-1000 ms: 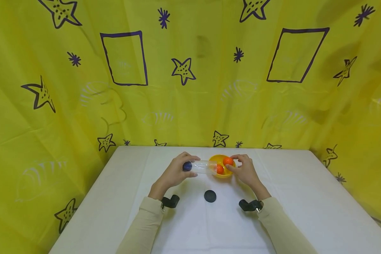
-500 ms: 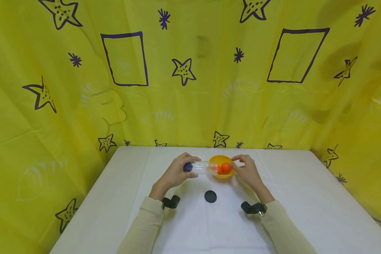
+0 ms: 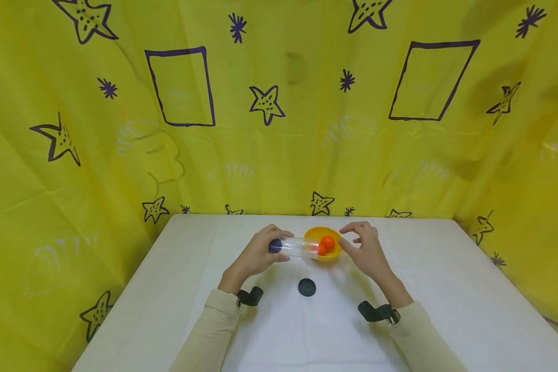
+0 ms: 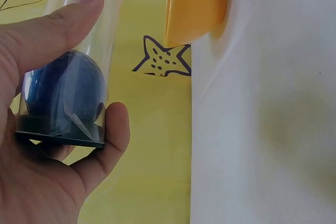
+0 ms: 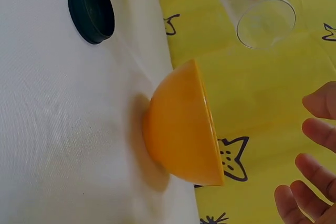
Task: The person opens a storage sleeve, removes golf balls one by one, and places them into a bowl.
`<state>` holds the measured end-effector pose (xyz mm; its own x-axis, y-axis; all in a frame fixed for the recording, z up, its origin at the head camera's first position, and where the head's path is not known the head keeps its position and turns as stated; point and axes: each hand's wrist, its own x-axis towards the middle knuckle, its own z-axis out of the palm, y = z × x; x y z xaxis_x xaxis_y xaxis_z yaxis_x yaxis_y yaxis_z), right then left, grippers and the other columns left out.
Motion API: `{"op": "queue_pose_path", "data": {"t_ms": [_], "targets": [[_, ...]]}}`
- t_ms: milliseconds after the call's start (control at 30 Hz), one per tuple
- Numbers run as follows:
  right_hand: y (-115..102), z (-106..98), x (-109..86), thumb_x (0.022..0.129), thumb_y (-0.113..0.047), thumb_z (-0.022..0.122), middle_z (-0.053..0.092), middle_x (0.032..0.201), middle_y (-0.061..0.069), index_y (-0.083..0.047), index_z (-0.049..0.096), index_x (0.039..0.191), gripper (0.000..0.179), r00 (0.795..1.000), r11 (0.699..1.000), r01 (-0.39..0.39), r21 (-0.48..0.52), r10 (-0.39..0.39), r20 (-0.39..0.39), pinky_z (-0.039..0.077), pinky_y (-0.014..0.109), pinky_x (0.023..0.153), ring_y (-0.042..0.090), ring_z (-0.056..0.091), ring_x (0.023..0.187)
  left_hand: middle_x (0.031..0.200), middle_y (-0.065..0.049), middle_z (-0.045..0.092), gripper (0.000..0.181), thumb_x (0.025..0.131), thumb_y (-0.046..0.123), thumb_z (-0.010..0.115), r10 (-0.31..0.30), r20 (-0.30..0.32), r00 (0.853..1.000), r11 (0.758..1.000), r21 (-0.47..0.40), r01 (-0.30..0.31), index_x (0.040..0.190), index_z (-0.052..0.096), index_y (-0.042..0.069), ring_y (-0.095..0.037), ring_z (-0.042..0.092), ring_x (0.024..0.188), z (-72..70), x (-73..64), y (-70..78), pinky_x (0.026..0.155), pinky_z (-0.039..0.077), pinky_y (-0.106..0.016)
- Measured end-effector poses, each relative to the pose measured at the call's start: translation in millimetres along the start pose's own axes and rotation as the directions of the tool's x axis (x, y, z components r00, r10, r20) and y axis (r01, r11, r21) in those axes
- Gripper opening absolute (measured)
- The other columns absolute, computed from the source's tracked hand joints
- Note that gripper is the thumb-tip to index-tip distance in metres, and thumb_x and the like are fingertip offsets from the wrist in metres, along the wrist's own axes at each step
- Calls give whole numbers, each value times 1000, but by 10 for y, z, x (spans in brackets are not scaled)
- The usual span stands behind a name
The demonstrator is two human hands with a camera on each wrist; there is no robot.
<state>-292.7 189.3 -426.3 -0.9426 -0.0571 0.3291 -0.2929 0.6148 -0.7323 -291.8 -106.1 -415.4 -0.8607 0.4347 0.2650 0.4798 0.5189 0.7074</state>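
Note:
My left hand (image 3: 253, 252) grips a clear plastic tube (image 3: 299, 247) near its base. A dark blue ball (image 4: 65, 90) sits inside it, against the dark end piece (image 4: 60, 138). Tilted sideways, the tube has its uncovered mouth over the left part of a yellow bowl (image 3: 315, 232). Two orange balls show at the bowl: one orange ball (image 3: 327, 243) in plain sight, another (image 3: 322, 251) partly behind the tube's mouth. Beside the bowl's right rim, my right hand (image 3: 368, 250) holds nothing, thumb and fingers apart.
A round dark lid (image 3: 307, 287) lies on the white table (image 3: 279, 330) in front of the bowl, hollow side up in the right wrist view. Behind the table hangs a yellow patterned curtain (image 3: 297, 150).
The orange ball that my right hand was pinching has been let go and now rests in the bowl. That hand has drawn back to the right. My left hand and the tube stay nearly still.

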Motion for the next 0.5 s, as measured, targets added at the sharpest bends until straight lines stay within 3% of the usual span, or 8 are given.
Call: {"op": "queue_pose_path", "data": {"t_ms": [133,300,500], "targets": [[-37,-37,-29,96,-15,69,53,128,19,-2,67,118,26,999,999,29,-19,-28,32,51,57,98,34,40,121,119,-13,61,49,86,10,82,12,-10,1000,1000,6,-12,132,67,9,-22,54,101,9,1,-11,95,53,-39],[-73,-84,-62,96,-13,70,63,116,14,-2,67,117,24,990,995,99,-32,-96,105,54,37,88,29,53,107,120,-12,62,49,85,11,83,26,-24,999,1000,18,-26,132,67,12,-26,57,103,2,2,-16,95,53,-38],[-148,-84,-112,97,-14,69,70,99,4,-3,65,119,25,943,988,151,29,-153,297,54,23,73,19,61,88,122,-20,61,49,84,9,83,42,-31,999,999,5,-42,131,67,12,-37,59,105,-37,-2,10,94,54,-45]]}}
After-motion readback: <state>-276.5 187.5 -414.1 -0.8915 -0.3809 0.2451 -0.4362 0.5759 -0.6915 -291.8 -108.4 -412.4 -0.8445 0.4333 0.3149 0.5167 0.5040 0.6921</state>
